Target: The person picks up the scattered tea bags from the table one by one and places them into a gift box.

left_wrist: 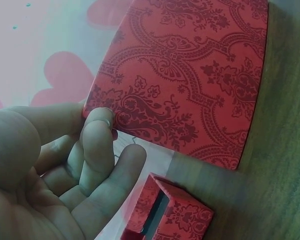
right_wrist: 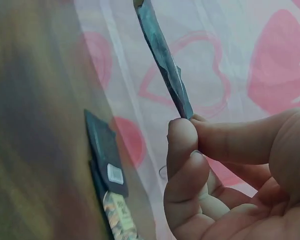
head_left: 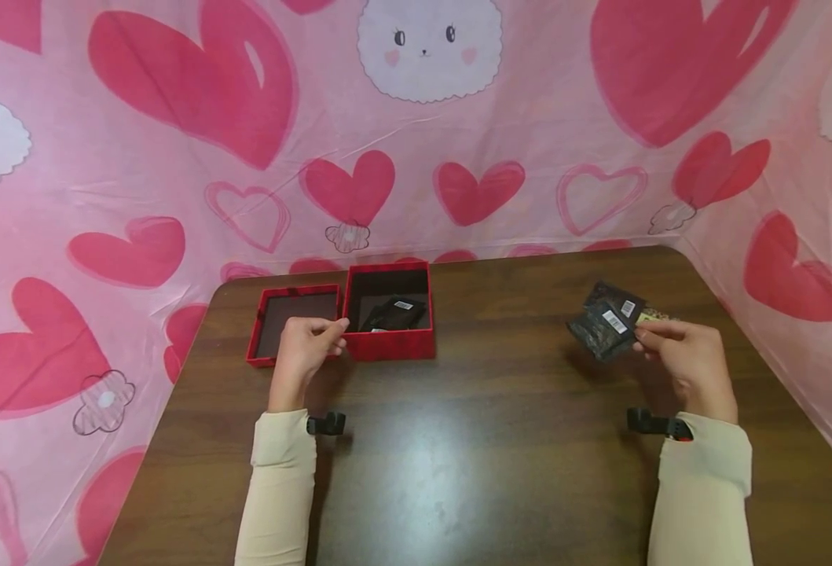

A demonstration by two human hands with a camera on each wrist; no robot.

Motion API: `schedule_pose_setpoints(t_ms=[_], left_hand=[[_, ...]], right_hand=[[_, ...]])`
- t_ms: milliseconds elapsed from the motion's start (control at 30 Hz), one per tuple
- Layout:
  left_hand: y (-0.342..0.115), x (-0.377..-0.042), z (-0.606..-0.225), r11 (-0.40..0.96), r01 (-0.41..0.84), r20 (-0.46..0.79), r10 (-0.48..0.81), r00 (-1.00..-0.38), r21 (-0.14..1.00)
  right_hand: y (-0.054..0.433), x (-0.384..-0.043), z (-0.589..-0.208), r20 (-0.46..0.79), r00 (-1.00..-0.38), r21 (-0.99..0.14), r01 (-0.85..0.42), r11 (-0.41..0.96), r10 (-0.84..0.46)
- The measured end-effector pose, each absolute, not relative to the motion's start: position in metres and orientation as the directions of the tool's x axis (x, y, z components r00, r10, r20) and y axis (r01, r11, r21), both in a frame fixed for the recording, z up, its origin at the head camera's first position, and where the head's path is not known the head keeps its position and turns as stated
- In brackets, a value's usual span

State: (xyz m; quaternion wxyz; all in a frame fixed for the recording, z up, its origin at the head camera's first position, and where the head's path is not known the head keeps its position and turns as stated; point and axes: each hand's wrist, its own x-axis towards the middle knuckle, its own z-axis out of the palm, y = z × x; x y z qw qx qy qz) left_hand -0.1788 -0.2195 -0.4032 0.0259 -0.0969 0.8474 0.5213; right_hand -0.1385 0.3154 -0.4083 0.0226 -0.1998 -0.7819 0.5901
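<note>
My left hand (head_left: 307, 346) pinches the near-left corner of a red box (head_left: 394, 347), whose side shows a dark floral pattern in the left wrist view. Black packets (head_left: 410, 316) with white labels lie inside the box. On the right, my right hand (head_left: 694, 365) pinches a flat black packet (head_left: 597, 339) by its edge between thumb and finger; a white barcode label is on it. The right wrist view shows this packet (right_wrist: 165, 65) edge-on, raised above the table. Behind it lies another black packet (head_left: 631, 296), beside a packet with a yellow pattern (right_wrist: 121, 215).
A shallow red lid (head_left: 254, 350) with a dark inside lies left of the box. The brown wooden table (head_left: 486, 440) is bounded at the back and sides by pink cloth (head_left: 416, 134) printed with hearts. A black strap (head_left: 327, 424) is round each wrist.
</note>
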Motion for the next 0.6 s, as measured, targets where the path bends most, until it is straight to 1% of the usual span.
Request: schedule_pose_setpoints(t_ms=[233, 367, 467, 600], left_hand=[[-0.219, -0.178, -0.406, 0.436, -0.184, -0.135, -0.14, -0.981, 0.881], [-0.219, -0.178, -0.408, 0.435, -0.194, -0.144, -0.145, -0.979, 0.879], [-0.219, -0.178, -0.408, 0.433, -0.19, -0.14, -0.145, -0.98, 0.881], [-0.219, -0.178, -0.406, 0.431, -0.184, -0.135, -0.142, -0.981, 0.883]], right_hand=[[0.305, -0.143, -0.398, -0.219, -0.926, -0.962, 0.257, 0.088, 0.306], [0.295, -0.147, -0.396, -0.192, -0.935, -0.979, 0.203, 0.004, 0.299], [0.286, -0.151, -0.395, -0.157, -0.945, -0.987, 0.157, -0.023, 0.288], [0.274, -0.157, -0.395, -0.134, -0.957, -0.99, 0.141, 0.007, 0.257]])
